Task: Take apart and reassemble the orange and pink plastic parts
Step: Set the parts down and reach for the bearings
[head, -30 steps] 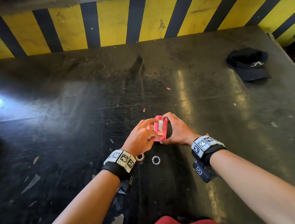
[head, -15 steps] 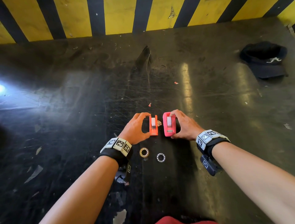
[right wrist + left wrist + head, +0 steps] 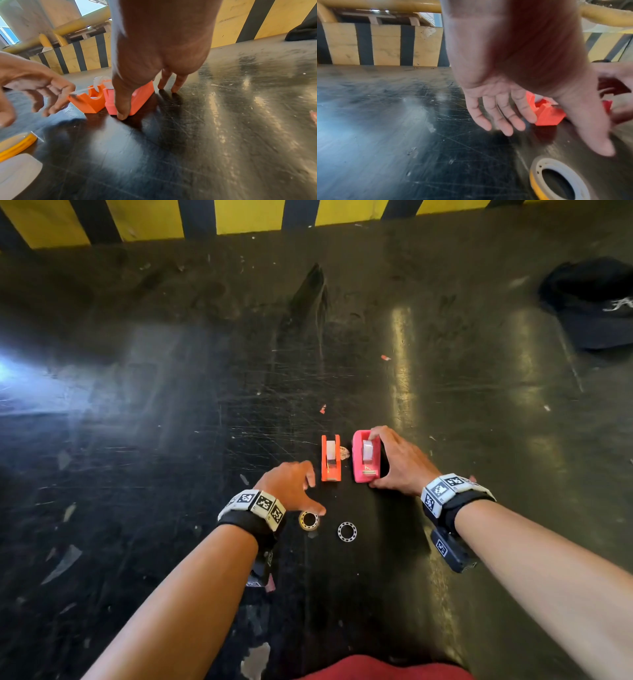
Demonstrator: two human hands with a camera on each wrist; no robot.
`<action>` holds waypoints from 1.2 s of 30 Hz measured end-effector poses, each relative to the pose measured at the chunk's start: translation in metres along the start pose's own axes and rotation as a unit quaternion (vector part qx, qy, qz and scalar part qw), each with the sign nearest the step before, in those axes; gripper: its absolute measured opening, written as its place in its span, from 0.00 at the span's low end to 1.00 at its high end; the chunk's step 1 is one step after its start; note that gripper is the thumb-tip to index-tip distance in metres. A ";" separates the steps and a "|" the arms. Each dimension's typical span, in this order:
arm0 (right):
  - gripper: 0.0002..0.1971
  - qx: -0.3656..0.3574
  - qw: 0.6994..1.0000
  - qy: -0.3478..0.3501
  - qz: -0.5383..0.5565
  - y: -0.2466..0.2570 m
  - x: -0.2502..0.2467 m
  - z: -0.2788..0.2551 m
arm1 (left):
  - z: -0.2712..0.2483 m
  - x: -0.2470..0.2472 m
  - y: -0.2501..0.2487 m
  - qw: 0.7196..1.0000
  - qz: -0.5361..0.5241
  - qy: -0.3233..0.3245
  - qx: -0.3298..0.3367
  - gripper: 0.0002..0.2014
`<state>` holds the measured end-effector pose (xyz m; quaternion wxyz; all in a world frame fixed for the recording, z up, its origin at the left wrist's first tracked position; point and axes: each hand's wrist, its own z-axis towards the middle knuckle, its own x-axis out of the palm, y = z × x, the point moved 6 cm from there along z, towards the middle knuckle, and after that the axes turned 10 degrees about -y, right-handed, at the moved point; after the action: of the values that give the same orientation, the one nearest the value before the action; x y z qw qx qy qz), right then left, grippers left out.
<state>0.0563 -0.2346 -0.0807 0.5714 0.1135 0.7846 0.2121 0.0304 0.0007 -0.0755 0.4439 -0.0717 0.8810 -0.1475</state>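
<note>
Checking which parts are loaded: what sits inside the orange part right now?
The orange part holds a whitish, translucent roll of tape in its cradle, a strip of it running to the front edge. The roll's core and mount are hidden by the side walls.

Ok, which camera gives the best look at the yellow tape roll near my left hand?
The head view: the whole yellow roll lies flat on the table, just below the left hand's thumb. The left wrist view shows it close and larger but blurred and cut off at the bottom edge. The right wrist view catches only a yellow sliver at the left edge.
</note>
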 end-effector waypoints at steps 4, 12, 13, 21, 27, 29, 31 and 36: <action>0.48 0.006 1.000 0.008 -0.008 0.002 0.000 -0.001 | -0.010 0.016 -0.002 0.997 0.047 0.057 0.016 0.34; 0.39 -0.144 0.983 -0.105 -0.047 0.039 -0.007 -0.035 | -0.020 0.026 0.002 0.997 0.055 0.039 0.031 0.27; 0.32 -0.186 0.976 -0.106 -0.035 0.051 -0.005 -0.044 | -0.020 0.027 0.003 0.998 0.050 0.033 0.029 0.27; 0.32 -0.259 0.950 0.123 -0.125 0.083 0.060 -0.077 | -0.031 0.033 0.013 0.999 0.034 -0.006 0.030 0.24; 0.18 -0.232 0.951 0.173 -0.106 0.082 0.068 -0.083 | -0.038 0.040 0.023 0.999 0.020 -0.014 0.026 0.23; 0.17 -0.217 0.951 0.196 -0.101 0.082 0.066 -0.081 | -0.041 0.039 0.025 0.999 0.014 -0.017 0.027 0.23; 0.15 -0.213 0.953 0.197 -0.086 0.086 0.058 -0.076 | -0.043 0.034 0.026 0.999 0.005 -0.019 0.028 0.22; 0.14 -0.199 0.969 0.136 -0.044 0.113 0.021 -0.040 | -0.040 -0.005 0.039 0.996 -0.033 -0.080 0.027 0.18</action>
<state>0.0042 -0.1339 -0.0360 0.4794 -0.0670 0.8009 0.3526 0.0018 0.0463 -0.0615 0.5096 -0.1002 0.8354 -0.1798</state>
